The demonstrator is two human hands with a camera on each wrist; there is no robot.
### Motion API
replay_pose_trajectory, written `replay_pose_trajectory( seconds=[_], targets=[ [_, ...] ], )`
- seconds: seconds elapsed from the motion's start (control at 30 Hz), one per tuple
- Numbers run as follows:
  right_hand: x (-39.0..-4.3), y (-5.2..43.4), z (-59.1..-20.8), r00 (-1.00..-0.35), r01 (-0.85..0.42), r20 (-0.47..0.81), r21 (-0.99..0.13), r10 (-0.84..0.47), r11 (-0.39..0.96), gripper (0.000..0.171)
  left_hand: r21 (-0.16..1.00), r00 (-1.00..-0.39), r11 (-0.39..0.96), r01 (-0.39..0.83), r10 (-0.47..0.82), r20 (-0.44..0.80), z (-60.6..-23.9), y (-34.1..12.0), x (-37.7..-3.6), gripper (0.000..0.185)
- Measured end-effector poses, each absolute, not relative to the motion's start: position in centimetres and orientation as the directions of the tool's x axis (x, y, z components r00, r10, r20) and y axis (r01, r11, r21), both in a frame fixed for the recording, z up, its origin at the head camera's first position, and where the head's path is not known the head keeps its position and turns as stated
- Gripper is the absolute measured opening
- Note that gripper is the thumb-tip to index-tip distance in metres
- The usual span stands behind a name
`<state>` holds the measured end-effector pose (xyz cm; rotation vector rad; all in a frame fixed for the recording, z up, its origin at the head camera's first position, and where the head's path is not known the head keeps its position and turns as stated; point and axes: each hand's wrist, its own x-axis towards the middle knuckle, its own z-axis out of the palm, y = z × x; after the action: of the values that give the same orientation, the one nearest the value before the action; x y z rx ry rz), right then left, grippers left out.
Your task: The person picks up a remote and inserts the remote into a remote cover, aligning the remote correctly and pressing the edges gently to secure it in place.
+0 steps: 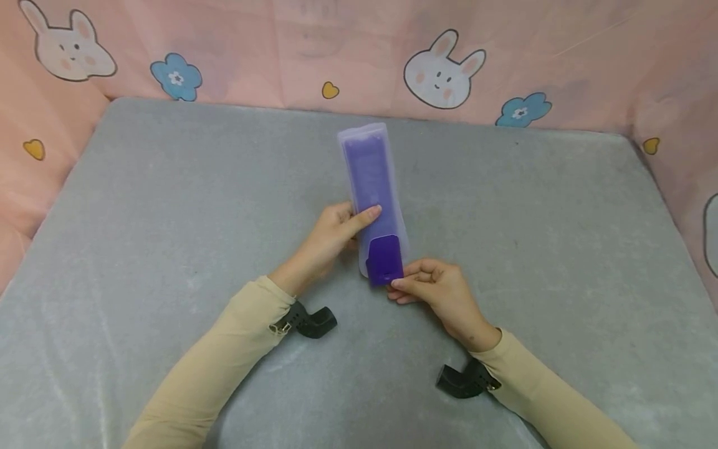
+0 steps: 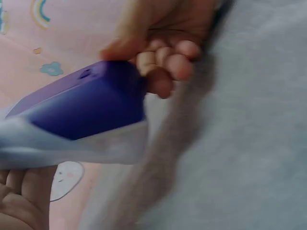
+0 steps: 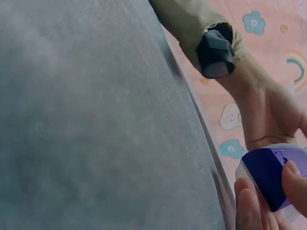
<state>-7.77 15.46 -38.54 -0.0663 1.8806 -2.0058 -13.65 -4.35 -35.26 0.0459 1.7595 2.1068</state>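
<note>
**A:** What do the hands have hold of?

**B:** A purple remote control [image 1: 386, 259] sits most of the way inside a translucent silicone sleeve [image 1: 370, 181], lying lengthwise near the middle of a grey felt-covered table [image 1: 168, 206]. Only the remote's near end pokes out of the sleeve's open mouth. The left hand [image 1: 336, 234] grasps the sleeve from its left side, thumb laid across the top. The right hand [image 1: 432, 287] pinches the exposed purple end between thumb and curled fingers.

**B:** The right wrist view confirms that pinch on the corner.

**A:** How should this step be handled well?

**B:** My judgement: silicone clings, so the two hands should work along the remote's long axis, not at an angle. The left hand's grip looks best kept on the sleeve alone; squeezing the remote through it would bind the two together. Small, straight motions suit this better than one hard tug.

**A:** Anything around them?

**B:** A pink cloth wall [image 1: 561, 50] printed with rabbits, flowers and hearts.
</note>
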Motion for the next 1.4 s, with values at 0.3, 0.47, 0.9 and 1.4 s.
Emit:
replay_pose_trajectory(
  seconds=[0.3,0.47,0.9,1.4],
  targets=[
    [-8.2,15.4,-38.5,-0.916,0.222,-0.191,-0.974,-0.353,-0.05,0.008,0.959,-0.973,-0.193,-0.208,0.138,-0.183,-34.7,-4.7,-13.7,0.032],
    [-8.2,15.3,-38.4,-0.91,0.22,-0.184,-0.974,-0.371,-0.055,0.007,0.938,-0.994,-0.332,-0.099,-0.019,-0.111,-34.7,-4.5,-13.6,0.026],
    [-8.1,15.5,-38.7,-0.925,0.214,-0.184,-0.975,-0.333,-0.055,0.007,0.967,-0.999,-0.249,-0.045,0.001,-0.046,-35.1,-4.3,-13.8,0.026],
    [-7.9,15.6,-38.8,-0.936,0.216,-0.189,-0.975,-0.297,-0.06,0.007,0.97,-0.995,-0.232,-0.076,0.076,-0.06,-35.0,-3.8,-13.5,0.027]
  ],
)
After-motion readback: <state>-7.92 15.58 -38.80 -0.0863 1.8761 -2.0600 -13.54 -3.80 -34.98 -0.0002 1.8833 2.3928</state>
